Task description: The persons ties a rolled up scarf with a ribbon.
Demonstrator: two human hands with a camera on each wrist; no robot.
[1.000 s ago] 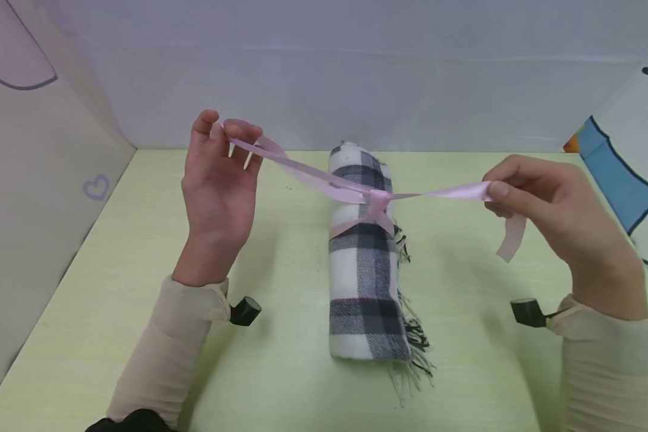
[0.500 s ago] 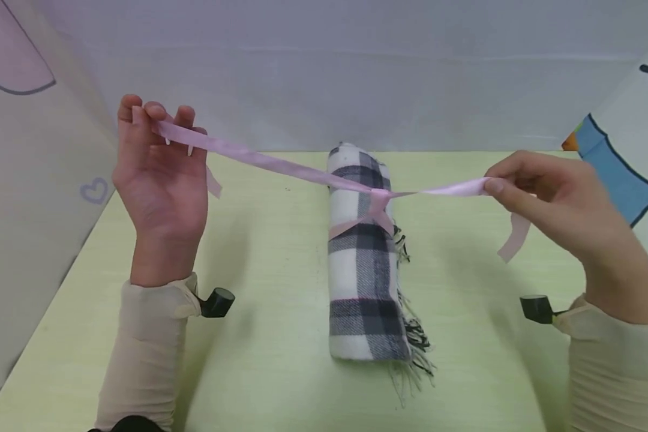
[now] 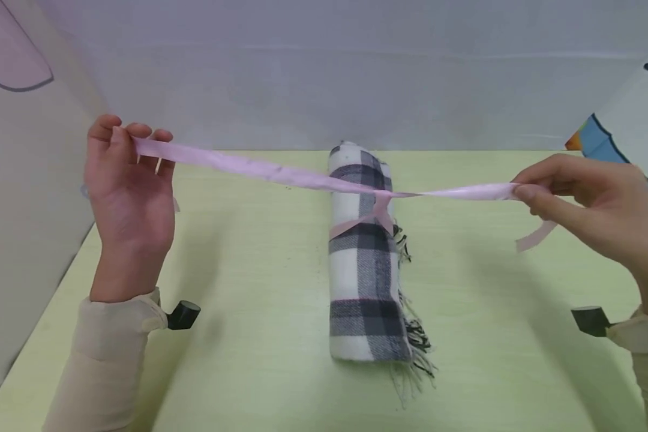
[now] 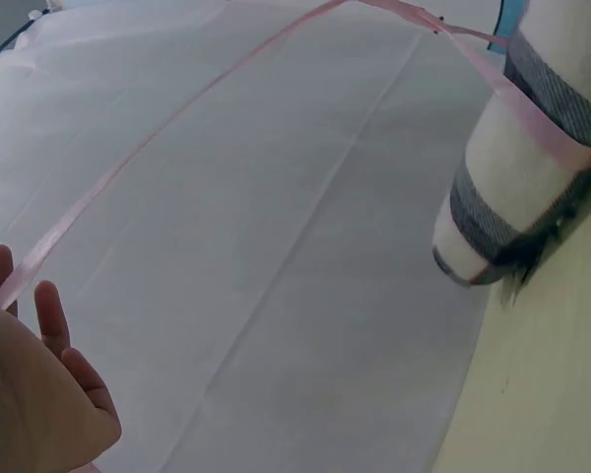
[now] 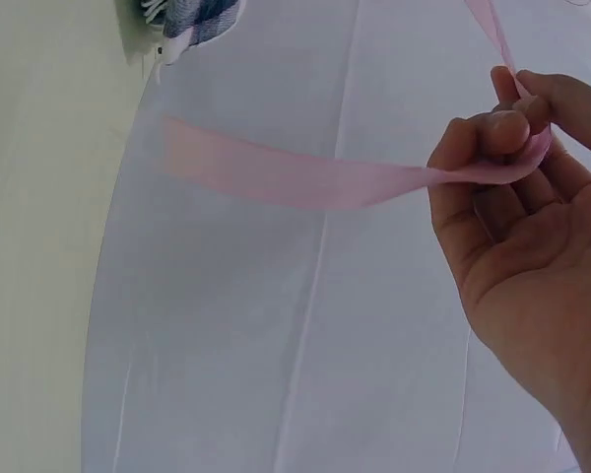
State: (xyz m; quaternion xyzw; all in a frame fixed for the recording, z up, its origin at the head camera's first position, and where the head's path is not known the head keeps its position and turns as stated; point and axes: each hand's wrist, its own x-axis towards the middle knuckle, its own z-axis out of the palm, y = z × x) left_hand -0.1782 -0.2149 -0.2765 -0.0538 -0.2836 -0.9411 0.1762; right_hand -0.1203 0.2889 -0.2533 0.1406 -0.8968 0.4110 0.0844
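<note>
A rolled plaid scarf (image 3: pixel 351 270), white with grey and black checks, lies lengthwise mid-table, its fringe along the right side. Round its upper part runs a pink ribbon (image 3: pixel 237 165), crossed in a knot on top. At the far left my left hand (image 3: pixel 132 192) pinches one end between thumb and finger, raised above the table, the other fingers spread. My right hand (image 3: pixel 588 204) pinches the opposite end on the right. Past its fingers a loose ribbon tail curls down, plain in the right wrist view. Both lengths stretch out from the knot, the right one twisted.
The pale green table (image 3: pixel 270 312) meets a white sheet (image 3: pixel 324 90) at its back edge. Side panels with printed drawings flank it, a blue shape (image 3: pixel 607 144) on the right one. Each sleeve cuff carries a small black camera (image 3: pixel 183 315).
My left hand has drawn the ribbon far out to the left, and its slack loop has straightened. My right hand has moved a little to the right. The scarf has stayed put.
</note>
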